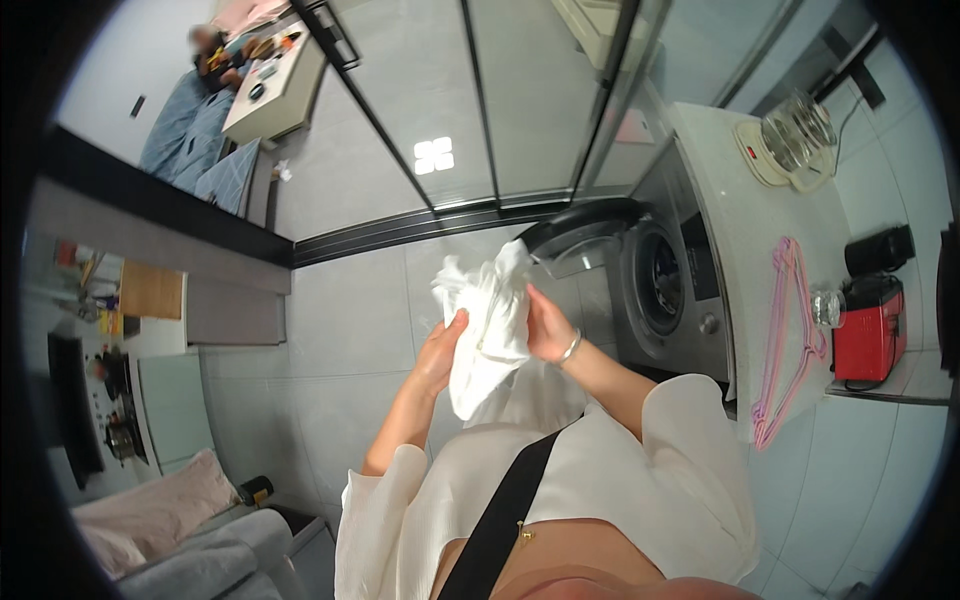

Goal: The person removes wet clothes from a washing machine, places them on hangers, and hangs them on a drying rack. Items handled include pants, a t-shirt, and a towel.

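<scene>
A crumpled white cloth garment hangs bunched up in front of my body; its exact kind is hidden by the folds. My left hand grips its left side, thumb lying on top of the fabric. On the other side, my right hand, with a bracelet at the wrist, is closed on the garment's right edge. Just beyond and to the right, the round door of a grey front-loading washing machine stands swung out. The drum opening shows dark inside.
Pink hangers lie on the white counter over the machine, near a glass kettle and a red appliance. Black-framed glass doors stand ahead. A person sits far left. A grey sofa is at lower left.
</scene>
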{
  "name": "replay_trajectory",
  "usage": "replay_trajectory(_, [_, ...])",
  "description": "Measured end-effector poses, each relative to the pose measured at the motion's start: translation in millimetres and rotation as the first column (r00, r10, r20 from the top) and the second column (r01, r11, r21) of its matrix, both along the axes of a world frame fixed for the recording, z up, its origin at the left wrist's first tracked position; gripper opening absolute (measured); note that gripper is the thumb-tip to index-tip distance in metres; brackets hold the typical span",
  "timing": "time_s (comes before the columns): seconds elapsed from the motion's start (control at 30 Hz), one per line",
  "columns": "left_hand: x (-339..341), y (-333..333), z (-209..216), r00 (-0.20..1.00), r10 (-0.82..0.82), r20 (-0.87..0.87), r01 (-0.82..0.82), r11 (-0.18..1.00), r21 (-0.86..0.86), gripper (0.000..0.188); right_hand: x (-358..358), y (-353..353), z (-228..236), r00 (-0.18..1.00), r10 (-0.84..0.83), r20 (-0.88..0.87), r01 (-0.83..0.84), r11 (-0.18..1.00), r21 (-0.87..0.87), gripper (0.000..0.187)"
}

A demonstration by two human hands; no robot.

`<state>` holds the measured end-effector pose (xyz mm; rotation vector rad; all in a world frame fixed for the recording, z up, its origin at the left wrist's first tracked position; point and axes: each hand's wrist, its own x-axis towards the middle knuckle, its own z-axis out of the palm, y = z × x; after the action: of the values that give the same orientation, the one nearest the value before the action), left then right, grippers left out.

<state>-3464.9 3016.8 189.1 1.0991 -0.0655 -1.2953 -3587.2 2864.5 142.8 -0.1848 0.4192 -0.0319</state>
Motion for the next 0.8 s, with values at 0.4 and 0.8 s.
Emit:
replay_trajectory(0.4, [98,200,-48,0.401,-0.16,0.902,-0.117,0.968,0.223,0.05,95,61,91,0.987,0.159,-0.013,-0.107,0.6,-0.793,0.033])
replay_trajectory(0.8, [95,98,83,-0.212,-0.101,0.972,-0.014,0.995,0.1,0.035,88,69,143,0.924,0.334,-0.189,-0.152,-0.133,-0.979,0.03])
